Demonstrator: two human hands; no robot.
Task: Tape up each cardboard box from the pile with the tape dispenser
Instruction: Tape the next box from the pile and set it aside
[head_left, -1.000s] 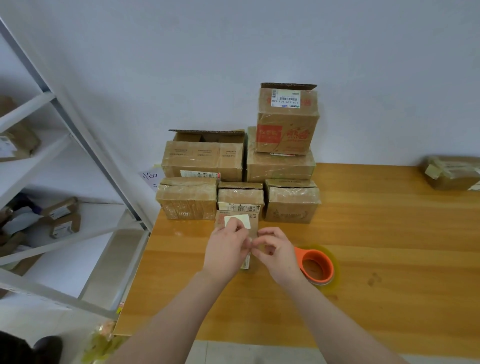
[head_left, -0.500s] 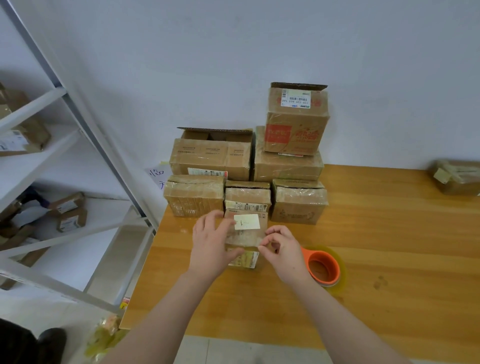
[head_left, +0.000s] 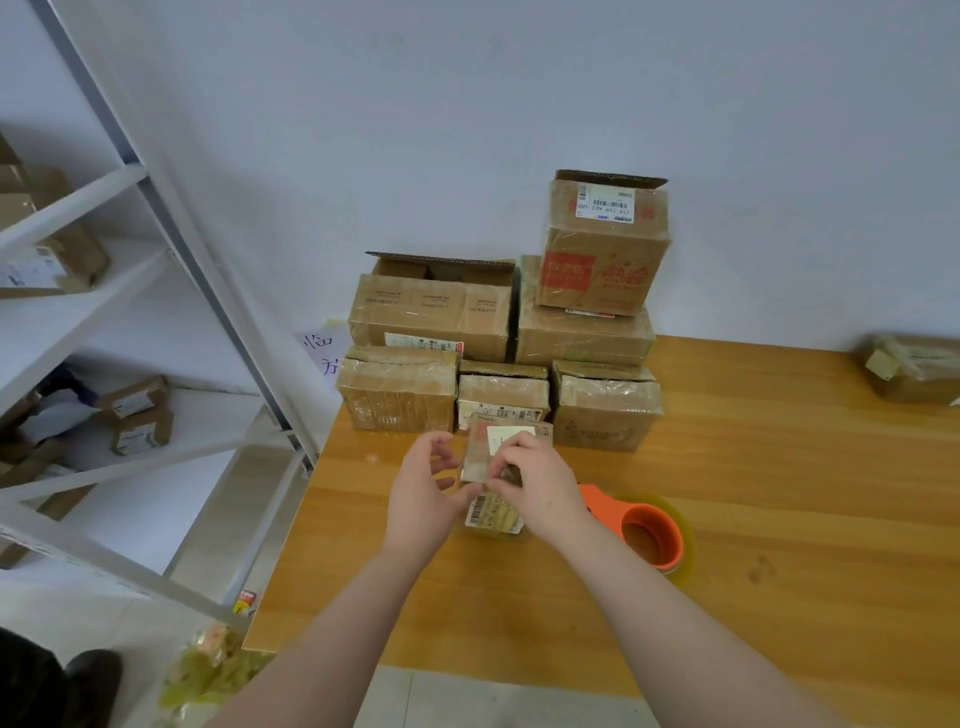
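Both hands on small box (head_left: 482, 456)
Your left hand (head_left: 421, 501) grips its side; your right hand (head_left: 543, 493) pinches its labelled, tape-wrapped top.

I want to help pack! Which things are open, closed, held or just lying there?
small box: closed, held between both hands on the table.
left hand: grips its left side.
right hand: pinches its front edge.
tape dispenser: lying on the table, untouched.
wide back box: top flaps open.
red-printed box: flap raised.
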